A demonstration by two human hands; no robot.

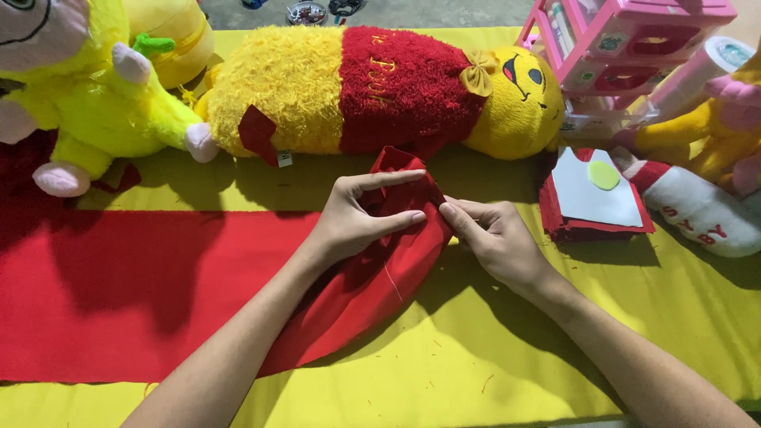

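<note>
Pinching a folded piece of red fabric (380, 273) from both sides, the two hands meet right in the middle of the bench (491, 349), which is covered in yellow cloth with a wide red fabric strip (119, 293) running across its left part. Left hand (357, 218) has its index finger stretched over the top fold and the thumb tucked under, so it's closed loosely around the upper edge. Right hand (491, 238) is closed tighter, thumb and forefinger nipping the edge just beside the left thumb. The red piece trails down and to the left, lying partly on the red strip and partly on the yellow.

Behind the hands lies a long yellow plush bear (372, 91) in a red shirt, stretched out sideways. A yellow-green plush toy (87, 103) sits at the far left, touching the bear's end. Off to the right there's a stack of red felt pieces (598, 222) with a grey cut-out and a small yellow circle (604, 176) on top, a pink plastic drawer unit (634, 47) behind it, and a white and red plush leg (697, 210) near the edge.
</note>
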